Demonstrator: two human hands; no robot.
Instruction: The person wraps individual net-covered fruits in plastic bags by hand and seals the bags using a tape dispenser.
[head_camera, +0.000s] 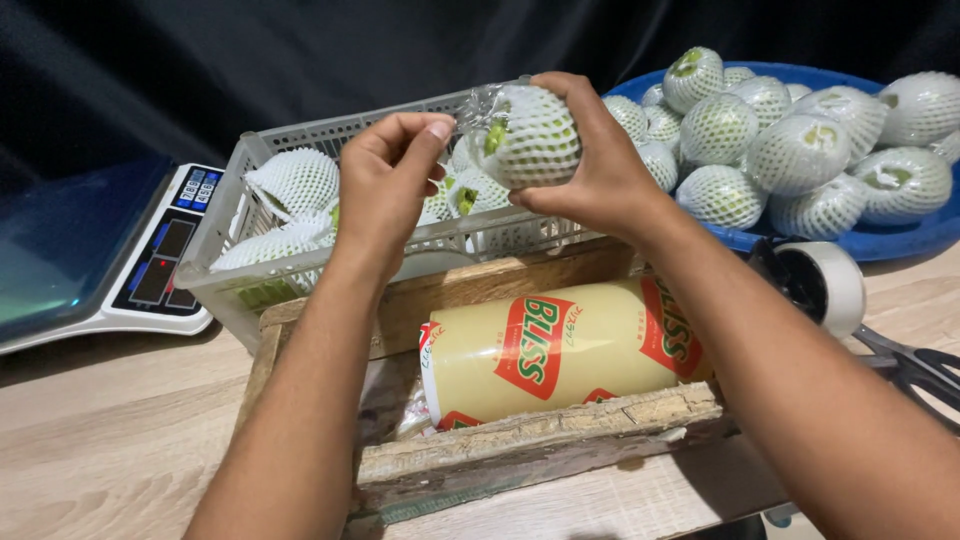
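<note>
Hands: right hand (590, 165) cups the netted guava (528, 135) above the grey crate (300, 255); left hand (390, 165) pinches the film tail (478, 108).
Advice: keep the film taut — twist, then press flat.
Below: film roll (565, 345) in the wooden holder (540, 430).

bare forearms (300, 400), no sleeves, no gloves

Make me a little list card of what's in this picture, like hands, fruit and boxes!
right hand: grips a green fruit in white foam net and clear wrap
left hand: pinches the wrap beside it
grey plastic crate: holds more netted fruit
blue tray: piled with netted fruit
wooden box: holds a yellow film roll
digital scale: left side
tape roll: right side, by scissors
</note>
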